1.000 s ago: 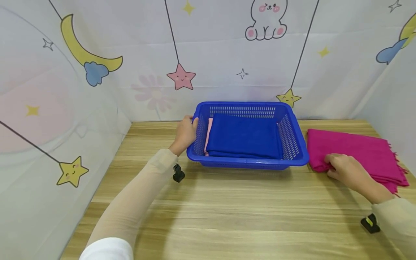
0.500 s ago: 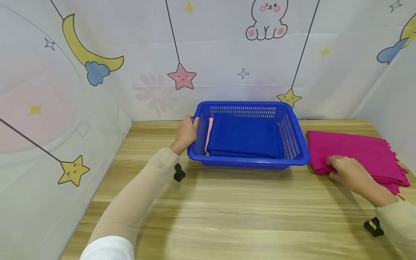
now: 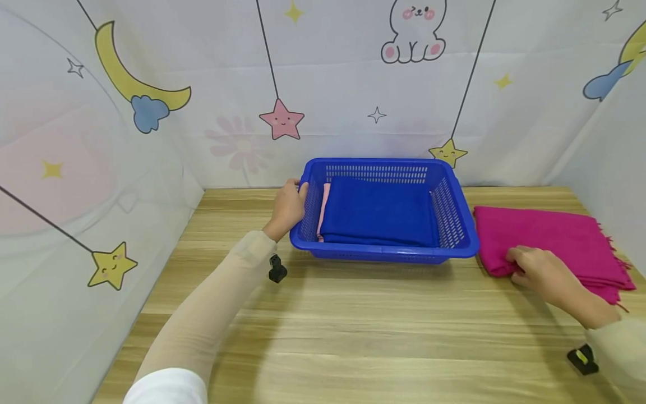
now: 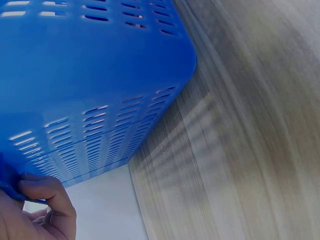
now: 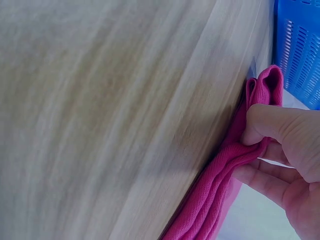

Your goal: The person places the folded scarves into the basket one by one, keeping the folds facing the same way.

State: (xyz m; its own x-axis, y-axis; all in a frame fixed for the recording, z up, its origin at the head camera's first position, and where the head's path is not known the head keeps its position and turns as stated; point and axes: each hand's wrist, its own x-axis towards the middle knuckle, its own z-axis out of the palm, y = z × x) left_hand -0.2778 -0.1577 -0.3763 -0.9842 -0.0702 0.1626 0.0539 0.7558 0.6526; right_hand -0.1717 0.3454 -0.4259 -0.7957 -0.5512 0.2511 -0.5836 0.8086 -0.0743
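A blue perforated plastic basket [image 3: 383,253] stands at the back middle of the table. My left hand [image 3: 288,209] grips its left rim, fingers curled around the edge in the left wrist view. Inside lies a folded blue cloth [image 3: 381,213], with a strip of pink cloth [image 3: 324,209] showing at its left side. On the right lies a folded magenta shawl [image 3: 550,233] with fringed ends. My right hand [image 3: 542,275] pinches its near left edge; in the right wrist view, the thumb [image 5: 260,122] presses the layered fold from one side and the fingers from the other.
The wooden table [image 3: 383,331] runs back to a white curtain [image 3: 333,67] printed with stars, a moon and an animal. More of the curtain borders both sides. A small black device [image 3: 277,269] sits at the left wrist, another [image 3: 583,359] at the right.
My right hand has moved slightly toward me, drawing the magenta shawl's near left edge a little with it. The left hand and the basket have stayed in place.
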